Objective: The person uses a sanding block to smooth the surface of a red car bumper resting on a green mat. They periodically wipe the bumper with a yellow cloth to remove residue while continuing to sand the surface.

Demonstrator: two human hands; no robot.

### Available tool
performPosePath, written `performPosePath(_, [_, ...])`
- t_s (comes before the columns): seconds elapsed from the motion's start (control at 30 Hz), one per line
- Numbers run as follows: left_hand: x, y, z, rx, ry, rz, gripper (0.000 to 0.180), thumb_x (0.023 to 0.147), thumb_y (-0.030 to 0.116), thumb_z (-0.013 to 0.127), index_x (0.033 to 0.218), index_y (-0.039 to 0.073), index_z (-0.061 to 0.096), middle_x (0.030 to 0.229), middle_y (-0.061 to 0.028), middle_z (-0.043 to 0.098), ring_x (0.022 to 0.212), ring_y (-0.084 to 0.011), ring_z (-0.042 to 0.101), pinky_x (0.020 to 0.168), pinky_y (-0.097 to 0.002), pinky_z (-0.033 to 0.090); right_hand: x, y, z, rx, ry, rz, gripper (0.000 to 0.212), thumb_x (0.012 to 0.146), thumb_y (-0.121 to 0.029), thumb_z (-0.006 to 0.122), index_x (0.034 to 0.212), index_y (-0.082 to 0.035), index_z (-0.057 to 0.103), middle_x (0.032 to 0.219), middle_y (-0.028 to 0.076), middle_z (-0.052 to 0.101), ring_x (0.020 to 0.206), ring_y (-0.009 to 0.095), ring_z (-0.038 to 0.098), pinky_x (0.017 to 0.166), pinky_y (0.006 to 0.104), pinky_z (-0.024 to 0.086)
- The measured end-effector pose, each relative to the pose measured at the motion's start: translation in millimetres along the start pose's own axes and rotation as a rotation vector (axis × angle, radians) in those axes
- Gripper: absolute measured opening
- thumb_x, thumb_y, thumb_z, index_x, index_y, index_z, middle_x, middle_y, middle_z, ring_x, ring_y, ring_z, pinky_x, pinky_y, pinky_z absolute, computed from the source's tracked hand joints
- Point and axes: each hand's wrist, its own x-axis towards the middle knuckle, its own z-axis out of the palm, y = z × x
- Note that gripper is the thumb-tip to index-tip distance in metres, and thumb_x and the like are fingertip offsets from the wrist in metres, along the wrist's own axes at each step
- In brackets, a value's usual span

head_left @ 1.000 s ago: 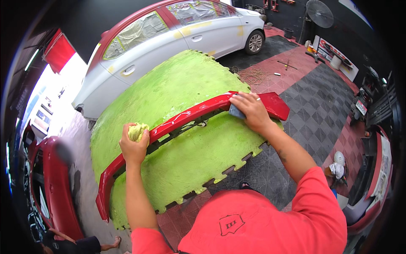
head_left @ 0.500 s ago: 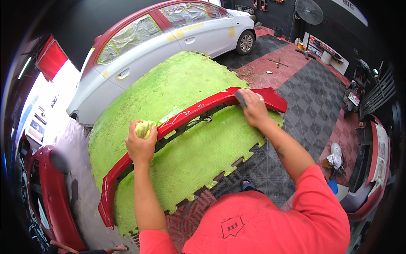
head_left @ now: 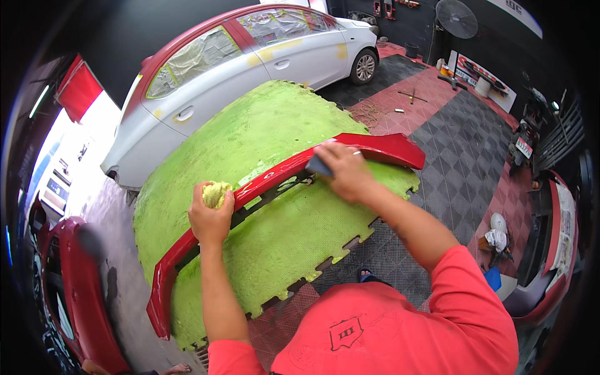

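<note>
A long, curved red car body panel (head_left: 387, 149), like a bumper strip, lies across a lime-green foam mat (head_left: 250, 134). My left hand (head_left: 210, 219) is closed round a crumpled yellow cloth (head_left: 214, 194) at the panel's left-middle part. Under my right hand (head_left: 347, 172) is a dark grey block-shaped pad (head_left: 319, 167), pressed to the panel's surface right of the middle. My fingers lie over the pad's top and hide part of it. Shiny wet-looking streaks show on the panel between my hands.
A white and red car (head_left: 250, 75) with covered windows stands beyond the mat. Red car parts lean at the lower left (head_left: 84, 294) and far right (head_left: 550, 250). A standing fan (head_left: 456, 19) is at the back. Checkered floor tiles (head_left: 462, 144) extend to the right.
My right hand has slid the pad leftward along the panel, from near its right end toward the middle. The left hand stays in place with the cloth.
</note>
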Motion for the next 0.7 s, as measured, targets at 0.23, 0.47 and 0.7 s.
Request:
performPosePath(0.23, [0, 2, 0, 0.024, -0.01, -0.026, 0.041, 0.086, 0.035, 0.087, 0.116, 0.014, 0.068, 0.097, -0.0178, 0.08, 0.092, -0.0415, 0.078, 0.08, -0.0512, 0.06, 6, 37, -18, -0.026, -0.066, -0.063, 0.074, 0.083, -0.015, 0.076, 0.154, -0.011, 0.056, 0.154, 0.015, 0.058, 0.145, 0.035, 0.054, 0.121, 0.0519, 0.042])
performPosePath(0.47, [0, 3, -1, 0.067, -0.003, -0.035, 0.041, 0.087, 0.03, 0.088, 0.116, 0.01, 0.068, 0.095, -0.0166, 0.08, 0.089, -0.0341, 0.079, 0.081, -0.0448, 0.06, 8, 61, -8, -0.024, 0.041, -0.22, 0.06, 0.086, -0.008, 0.073, 0.145, -0.008, 0.063, 0.143, 0.016, 0.064, 0.137, 0.036, 0.059, 0.115, 0.0502, 0.048])
performPosePath(0.7, [0, 6, 0, 0.077, -0.003, -0.038, 0.041, 0.087, 0.032, 0.088, 0.116, 0.011, 0.069, 0.095, -0.0163, 0.08, 0.088, -0.0355, 0.079, 0.081, -0.0458, 0.06, 17, 63, 19, 0.017, 0.258, -0.006, 0.037, 0.091, -0.007, 0.069, 0.128, -0.005, 0.069, 0.126, 0.017, 0.069, 0.122, 0.038, 0.065, 0.108, 0.0512, 0.051])
